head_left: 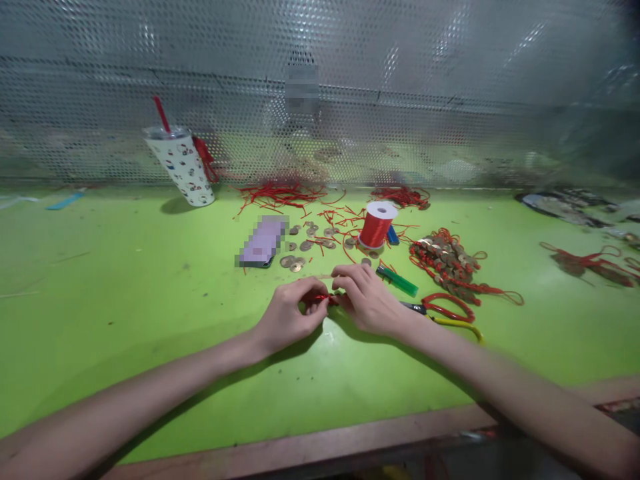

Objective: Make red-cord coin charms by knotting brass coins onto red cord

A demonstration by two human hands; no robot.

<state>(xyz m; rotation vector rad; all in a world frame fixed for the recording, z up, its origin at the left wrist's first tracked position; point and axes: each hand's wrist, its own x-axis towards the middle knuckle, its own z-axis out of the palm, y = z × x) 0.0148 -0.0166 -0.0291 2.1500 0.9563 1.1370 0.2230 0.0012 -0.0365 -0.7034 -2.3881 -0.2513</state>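
Observation:
My left hand (pixel 295 310) pinches a piece of red cord (pixel 325 300) between thumb and fingertips, just above the green tabletop. Close against it, my right hand (pixel 367 299) has its fingers bent over the other end of the same cord. Most of the cord is hidden by my fingers. Just beyond the hands lie several loose brass coins (pixel 293 262). To the right of my right hand are a green lighter (pixel 399 281) and scissors (pixel 447 313) with red and yellow handles. A spool of red thread (pixel 376 227) stands upright behind the hands.
A phone (pixel 263 241) lies left of the coins. A patterned tumbler (pixel 183 163) with a red straw stands at the back left. Red cord scraps (pixel 285 195) lie along the perforated metal screen (pixel 240 100). Knotted coin strings (pixel 447 263) are heaped at right. The table's front edge (pixel 310 443) is near.

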